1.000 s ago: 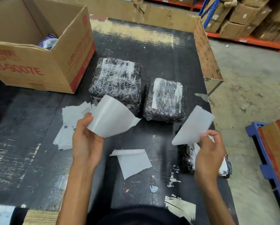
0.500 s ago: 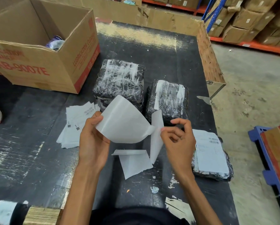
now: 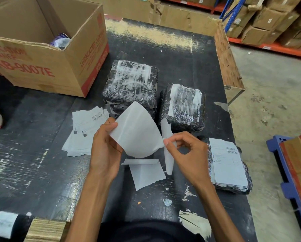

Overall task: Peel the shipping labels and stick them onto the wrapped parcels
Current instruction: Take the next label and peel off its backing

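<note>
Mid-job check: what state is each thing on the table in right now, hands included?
Left hand: grips curled white sheet.
Right hand: pinches narrow strip beside that sheet.
Near parcel: printed label stuck on top.
Rear left parcel: wrapped, no printed label.
Rear right parcel: wrapped, no printed label.
Label stack: fanned, lying on table.
Loose sheet: lying flat, top edge folded.
Cardboard box: open.

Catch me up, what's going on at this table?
A person is peeling a shipping label. The left hand holds the curled white sheet while the right hand pinches a narrow strip at its edge. The labelled parcel lies on the right of the table; the rear left parcel and rear right parcel show no printed label. A label stack lies to the left, a loose backing piece under the hands.
</note>
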